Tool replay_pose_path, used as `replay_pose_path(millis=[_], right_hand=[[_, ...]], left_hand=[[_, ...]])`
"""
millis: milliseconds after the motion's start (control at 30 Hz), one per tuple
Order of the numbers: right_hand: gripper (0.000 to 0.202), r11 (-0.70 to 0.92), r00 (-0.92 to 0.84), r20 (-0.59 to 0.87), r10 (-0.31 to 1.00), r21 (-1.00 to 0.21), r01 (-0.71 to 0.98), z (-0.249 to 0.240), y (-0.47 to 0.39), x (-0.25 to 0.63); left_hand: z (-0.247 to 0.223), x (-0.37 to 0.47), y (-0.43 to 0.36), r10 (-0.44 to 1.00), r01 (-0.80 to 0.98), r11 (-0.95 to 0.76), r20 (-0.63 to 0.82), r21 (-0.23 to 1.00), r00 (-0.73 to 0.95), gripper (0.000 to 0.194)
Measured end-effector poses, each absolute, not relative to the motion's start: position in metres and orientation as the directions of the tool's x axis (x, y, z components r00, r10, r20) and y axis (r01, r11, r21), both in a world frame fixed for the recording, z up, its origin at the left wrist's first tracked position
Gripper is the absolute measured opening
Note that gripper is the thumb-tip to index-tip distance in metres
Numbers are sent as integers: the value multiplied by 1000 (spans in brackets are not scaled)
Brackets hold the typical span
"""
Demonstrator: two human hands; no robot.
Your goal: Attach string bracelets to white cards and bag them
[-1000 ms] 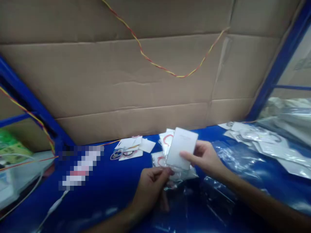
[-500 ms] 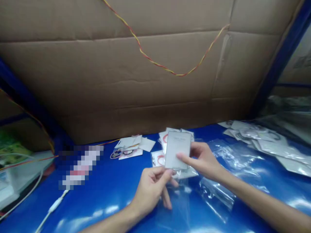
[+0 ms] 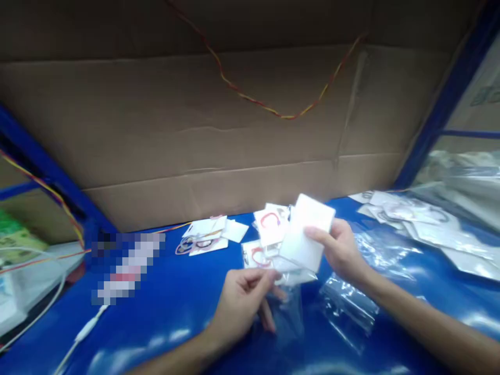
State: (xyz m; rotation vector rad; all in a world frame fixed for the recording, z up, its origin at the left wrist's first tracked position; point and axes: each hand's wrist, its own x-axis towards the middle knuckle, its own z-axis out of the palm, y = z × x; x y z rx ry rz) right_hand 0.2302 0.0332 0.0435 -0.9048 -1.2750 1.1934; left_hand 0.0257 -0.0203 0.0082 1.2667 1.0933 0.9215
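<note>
Pinched between the thumb and fingers of my right hand (image 3: 344, 251) is a white card (image 3: 307, 245), tilted and overexposed by glare. My left hand (image 3: 246, 299) is closed at the mouth of a clear plastic bag (image 3: 289, 315), which hangs below its fingers. The card's lower edge is close to the bag's mouth; whether they touch I cannot tell. Behind both hands lie white cards bearing red loops (image 3: 269, 224), partly covered by the held card.
White cards with cords (image 3: 207, 234) lie at centre left, and a larger pile of bagged cards (image 3: 422, 219) at right. Loose clear bags (image 3: 351, 304) spread over the blue tabletop (image 3: 179, 307). A white cable (image 3: 84, 330) runs at left. A cardboard panel (image 3: 234, 140) stands behind.
My right hand has moved slightly right with the card, which has gone from upright to tilted. More red-loop cards show behind it. My left hand is nearly still.
</note>
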Motion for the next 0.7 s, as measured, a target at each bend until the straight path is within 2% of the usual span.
replay_pose_path(millis=[67, 200, 267, 500, 700], right_hand=[[46, 167, -154, 189, 970, -976, -141, 43, 34, 233], [41, 170, -260, 158, 953, -985, 27, 46, 30, 228], [40, 170, -290, 146, 946, -984, 59, 48, 29, 224], [48, 144, -307, 132, 943, -989, 20, 45, 32, 222], [43, 173, -327, 146, 934, -983, 56, 46, 30, 221]], left_hand=[[9, 25, -21, 961, 49, 114, -123, 992, 250, 52], [10, 24, -23, 957, 42, 78, -87, 996, 276, 49], [10, 24, -24, 954, 46, 60, -71, 997, 291, 48], [10, 25, -23, 953, 74, 60, -79, 995, 294, 50], [8, 24, -20, 934, 40, 90, -98, 995, 343, 48]])
